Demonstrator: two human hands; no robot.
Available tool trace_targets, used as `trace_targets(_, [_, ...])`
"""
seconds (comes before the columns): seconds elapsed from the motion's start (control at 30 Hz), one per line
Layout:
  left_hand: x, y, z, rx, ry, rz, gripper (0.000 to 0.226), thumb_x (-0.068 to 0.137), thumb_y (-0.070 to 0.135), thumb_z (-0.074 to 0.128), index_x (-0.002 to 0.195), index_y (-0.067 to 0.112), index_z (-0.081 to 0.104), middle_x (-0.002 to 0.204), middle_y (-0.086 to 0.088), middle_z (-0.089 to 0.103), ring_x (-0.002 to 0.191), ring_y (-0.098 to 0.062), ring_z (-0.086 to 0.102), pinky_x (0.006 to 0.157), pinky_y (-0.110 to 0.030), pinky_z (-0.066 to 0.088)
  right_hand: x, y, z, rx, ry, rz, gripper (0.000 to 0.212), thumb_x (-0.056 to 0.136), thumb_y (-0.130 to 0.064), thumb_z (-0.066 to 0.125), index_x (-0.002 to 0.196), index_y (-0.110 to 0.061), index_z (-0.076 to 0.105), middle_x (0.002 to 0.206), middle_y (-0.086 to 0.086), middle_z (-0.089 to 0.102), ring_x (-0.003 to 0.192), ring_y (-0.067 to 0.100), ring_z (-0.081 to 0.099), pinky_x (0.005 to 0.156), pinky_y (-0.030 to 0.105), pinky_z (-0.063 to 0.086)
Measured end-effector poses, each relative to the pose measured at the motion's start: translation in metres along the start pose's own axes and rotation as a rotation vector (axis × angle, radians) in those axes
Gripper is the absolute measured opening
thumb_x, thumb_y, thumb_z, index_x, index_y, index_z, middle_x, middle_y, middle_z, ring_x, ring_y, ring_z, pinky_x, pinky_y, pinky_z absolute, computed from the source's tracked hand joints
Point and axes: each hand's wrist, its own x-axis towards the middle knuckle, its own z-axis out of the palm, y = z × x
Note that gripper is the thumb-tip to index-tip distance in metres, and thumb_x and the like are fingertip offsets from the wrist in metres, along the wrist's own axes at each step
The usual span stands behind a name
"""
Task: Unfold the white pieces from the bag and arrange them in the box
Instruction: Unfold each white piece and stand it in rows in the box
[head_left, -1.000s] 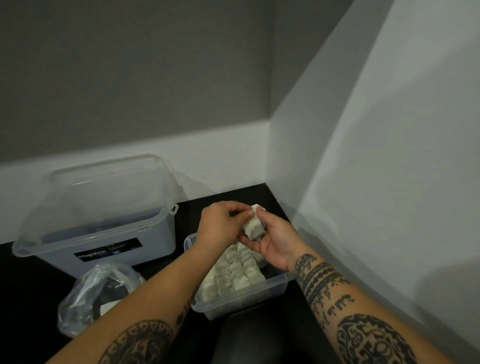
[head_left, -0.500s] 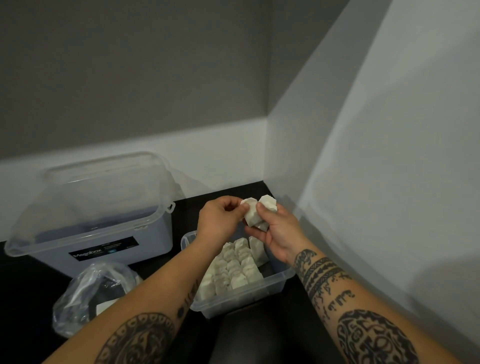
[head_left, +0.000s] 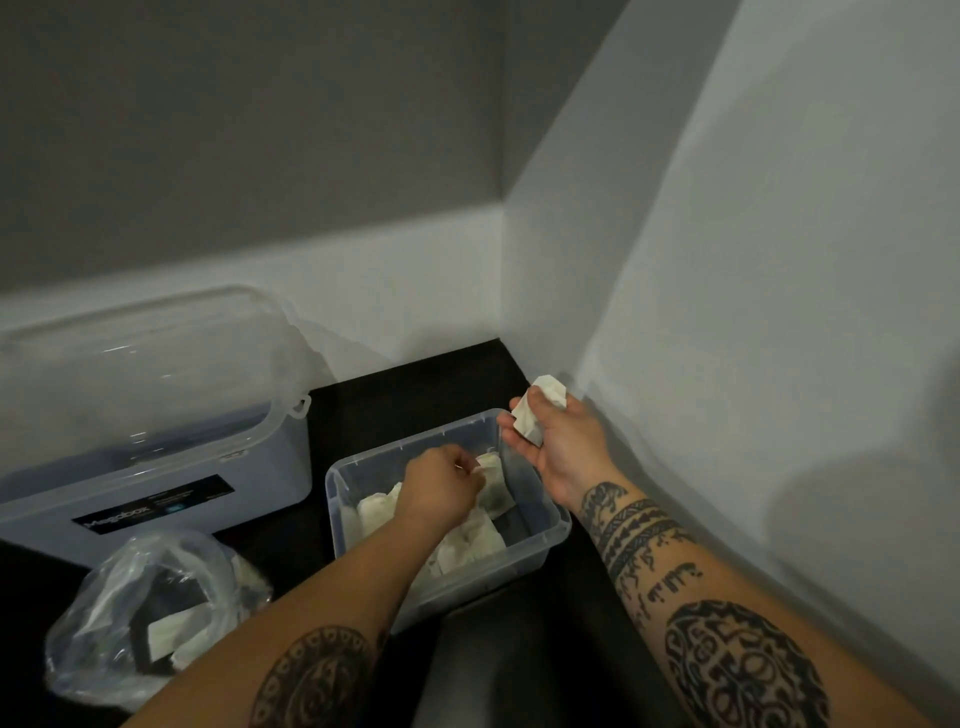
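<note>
A small clear plastic box (head_left: 550, 538) sits on the black table and holds several white pieces (head_left: 470, 543) in rows. My left hand (head_left: 441, 491) is down inside the box, pinching one white piece (head_left: 491, 465) at the far right end of the rows. Above the box's far right corner, my right hand (head_left: 558, 441) grips another white piece (head_left: 540, 405), thumb across it. A clear plastic bag (head_left: 130, 613) with a few white pieces inside lies at the lower left.
A large lidded translucent tub (head_left: 156, 415) with a black label stands at the left against the wall. White walls (head_left: 727, 312) meet in a corner close behind and to the right of the small box. A grey surface (head_left: 519, 665) lies in front of it.
Both hands were together above the box with two white pieces. Now the left hand has dropped into the box with one piece, and the right hand stays up with the other.
</note>
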Motion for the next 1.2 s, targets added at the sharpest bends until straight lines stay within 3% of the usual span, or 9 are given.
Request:
trace_targets(0.17, [0.011, -0.001, 0.017, 0.118, -0.039, 0.004, 0.017, 0.09, 0.023, 0.073, 0.081, 0.03, 0.061, 0.089, -0.001, 0.073, 0.082, -0.017, 0.07, 0.08, -0.033, 0.058, 0.001, 0.001, 0.002, -0.013, -0.011, -0.004, 0.002, 0.103, -0.019, 0.058, 0.103, -0.021, 0.058, 0.106, 0.013, 0.071, 0.088, 0.023, 0.074, 0.085, 0.04, 0.062])
trace_targets(0.37, [0.02, -0.001, 0.027, 0.099, -0.017, 0.005, 0.018, 0.09, 0.028, 0.075, 0.078, 0.033, 0.062, 0.088, 0.006, 0.069, 0.086, -0.015, 0.066, 0.075, -0.027, 0.049, 0.008, 0.001, -0.001, -0.009, 0.005, -0.003, 0.004, 0.102, -0.02, 0.059, 0.106, -0.021, 0.058, 0.107, 0.013, 0.071, 0.091, 0.024, 0.074, 0.082, 0.039, 0.063])
trace_targets(0.53, [0.023, -0.004, 0.029, 0.116, -0.009, -0.047, 0.022, 0.086, 0.025, 0.079, 0.072, 0.03, 0.063, 0.088, 0.004, 0.07, 0.082, -0.013, 0.064, 0.072, -0.025, 0.046, 0.012, 0.0, -0.004, -0.021, 0.015, -0.007, 0.022, 0.102, -0.021, 0.059, 0.123, -0.014, 0.057, 0.104, 0.012, 0.072, 0.088, 0.024, 0.075, 0.078, 0.038, 0.063])
trace_targets(0.67, [0.022, -0.003, 0.025, 0.239, -0.025, -0.055, 0.005, 0.087, 0.025, 0.075, 0.084, 0.024, 0.071, 0.091, 0.002, 0.071, 0.084, -0.015, 0.063, 0.071, -0.027, 0.046, 0.014, 0.0, -0.004, -0.007, 0.017, -0.001, 0.025, 0.102, -0.021, 0.06, 0.125, -0.013, 0.057, 0.105, 0.013, 0.071, 0.091, 0.026, 0.075, 0.082, 0.041, 0.063])
trace_targets(0.93, [0.016, 0.0, 0.022, 0.301, -0.032, -0.005, 0.012, 0.087, 0.031, 0.076, 0.087, 0.026, 0.066, 0.093, 0.002, 0.069, 0.087, -0.016, 0.065, 0.072, -0.029, 0.049, 0.011, 0.0, -0.001, -0.023, 0.016, 0.001, 0.005, 0.101, -0.02, 0.06, 0.106, -0.022, 0.059, 0.106, 0.013, 0.072, 0.091, 0.024, 0.075, 0.083, 0.04, 0.063])
trace_targets(1.1, [0.006, 0.012, 0.005, 0.114, 0.066, 0.093, 0.017, 0.091, 0.036, 0.069, 0.081, 0.028, 0.059, 0.083, 0.005, 0.065, 0.078, -0.013, 0.063, 0.064, -0.027, 0.047, 0.006, 0.001, 0.002, -0.042, -0.072, 0.075, 0.006, 0.101, -0.023, 0.061, 0.106, -0.019, 0.058, 0.113, 0.017, 0.07, 0.104, 0.032, 0.072, 0.091, 0.044, 0.06])
trace_targets(1.2, [0.0, 0.029, -0.017, -0.158, 0.242, 0.144, 0.005, 0.098, 0.026, 0.062, 0.101, 0.023, 0.065, 0.089, 0.006, 0.066, 0.077, -0.006, 0.063, 0.063, -0.022, 0.048, 0.003, -0.001, 0.007, -0.021, -0.115, 0.126, 0.027, 0.103, -0.038, 0.055, 0.114, -0.015, 0.057, 0.116, 0.019, 0.068, 0.103, 0.031, 0.069, 0.09, 0.042, 0.059])
